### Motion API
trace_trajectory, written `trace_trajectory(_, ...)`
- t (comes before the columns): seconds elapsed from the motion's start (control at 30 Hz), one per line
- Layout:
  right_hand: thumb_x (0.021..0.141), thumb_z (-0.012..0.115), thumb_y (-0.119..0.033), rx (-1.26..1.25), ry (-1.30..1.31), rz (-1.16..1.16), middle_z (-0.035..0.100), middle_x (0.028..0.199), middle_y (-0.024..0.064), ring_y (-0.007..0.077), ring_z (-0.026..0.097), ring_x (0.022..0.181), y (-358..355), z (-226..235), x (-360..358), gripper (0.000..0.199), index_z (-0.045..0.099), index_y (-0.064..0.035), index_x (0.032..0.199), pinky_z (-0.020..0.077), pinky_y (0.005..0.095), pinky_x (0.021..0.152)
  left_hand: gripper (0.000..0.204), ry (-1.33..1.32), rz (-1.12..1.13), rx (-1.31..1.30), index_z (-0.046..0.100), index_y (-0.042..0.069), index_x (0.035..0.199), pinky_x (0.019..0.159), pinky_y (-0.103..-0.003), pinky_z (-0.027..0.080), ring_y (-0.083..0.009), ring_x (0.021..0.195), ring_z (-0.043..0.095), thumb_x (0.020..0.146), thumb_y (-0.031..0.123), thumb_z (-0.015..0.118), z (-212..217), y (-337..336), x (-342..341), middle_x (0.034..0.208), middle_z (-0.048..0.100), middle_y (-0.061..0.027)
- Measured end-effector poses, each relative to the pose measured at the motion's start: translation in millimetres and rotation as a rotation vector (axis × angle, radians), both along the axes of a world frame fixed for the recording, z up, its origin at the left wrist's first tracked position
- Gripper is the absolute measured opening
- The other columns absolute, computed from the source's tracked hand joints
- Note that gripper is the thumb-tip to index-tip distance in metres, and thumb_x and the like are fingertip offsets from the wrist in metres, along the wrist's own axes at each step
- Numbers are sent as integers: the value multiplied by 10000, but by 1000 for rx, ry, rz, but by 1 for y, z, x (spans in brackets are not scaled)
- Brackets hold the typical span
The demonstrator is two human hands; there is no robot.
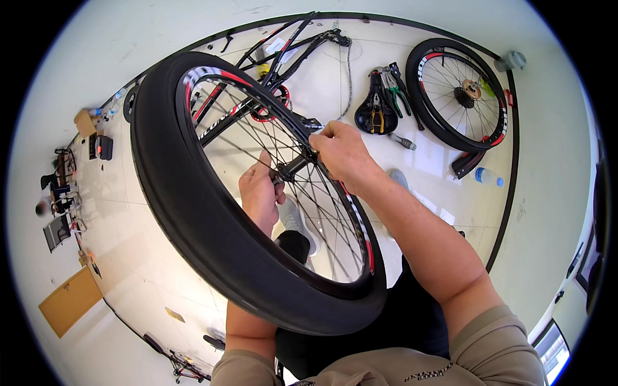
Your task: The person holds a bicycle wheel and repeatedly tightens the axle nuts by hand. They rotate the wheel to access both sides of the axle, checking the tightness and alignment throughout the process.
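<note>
Left grip (259, 196) meets one end of the slim black metal hub (295, 168), thumb raised and fingers curled; how firmly it closes cannot be told. Around it stands the tilted bicycle wheel with thick black rubber tyre (180, 193), held between both grips, apparently so each hub end stays reachable. Ahead of the left grip, a black metal frame with red accents (226, 122) lies on the floor. Right grip (341, 154) is closed at the hub's opposite end, presumably steadying the tilt. Ahead and right of it, a black padded saddle (375, 96) carries yellow-handled pliers (382, 122), with green-handled pliers (405, 103) just beside, likely grouped for reach. Farthest right rests a second black-tyred spoked wheel (463, 98), probably set aside for working room.
</note>
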State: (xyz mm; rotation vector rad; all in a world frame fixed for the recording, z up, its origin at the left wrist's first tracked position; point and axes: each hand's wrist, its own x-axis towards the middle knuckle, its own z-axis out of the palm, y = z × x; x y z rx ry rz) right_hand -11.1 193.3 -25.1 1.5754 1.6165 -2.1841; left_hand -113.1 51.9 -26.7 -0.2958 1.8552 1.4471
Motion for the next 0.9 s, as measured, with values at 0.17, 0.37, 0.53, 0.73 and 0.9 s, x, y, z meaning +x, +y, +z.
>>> trace_trajectory(0.17,860,620,-201,54,-7,-33,650,863,190,263,612,795,2,-6,3,259,634,51,917,487,392,734,322,-42,-62,112,494,63,771,451,-292,353,-108,470,388,1003,280,548,-2,-5,-4,617,451,-33)
trace_trajectory(0.37,853,626,-205,93,9,-62,656,831,192,260,622,785,6,-7,3,266,642,57,899,489,389,730,68,-92,-252,254,501,61,850,536,-303,392,-112,528,387,837,72,566,-6,-14,-11,677,499,-52)
trace_trajectory(0.53,851,621,-208,37,4,-85,650,804,179,239,610,761,10,1,3,282,639,68,901,488,385,714,180,-75,-307,285,513,30,921,576,-318,448,-120,577,444,780,-42,598,-3,-15,-8,755,547,-64)
trace_trajectory(0.73,849,586,-213,19,39,-136,644,815,173,218,592,757,13,0,3,302,648,65,950,485,389,689,234,-12,-406,254,536,12,1004,617,-319,474,-125,649,509,830,7,692,4,-16,-10,843,605,-76)
trace_trajectory(0.9,848,549,-182,-23,-9,-122,660,877,189,247,611,813,11,-4,2,306,645,67,999,487,385,740,199,-128,-311,323,533,12,1016,640,-328,471,-122,642,486,839,3,624,1,-18,-13,830,577,-82)
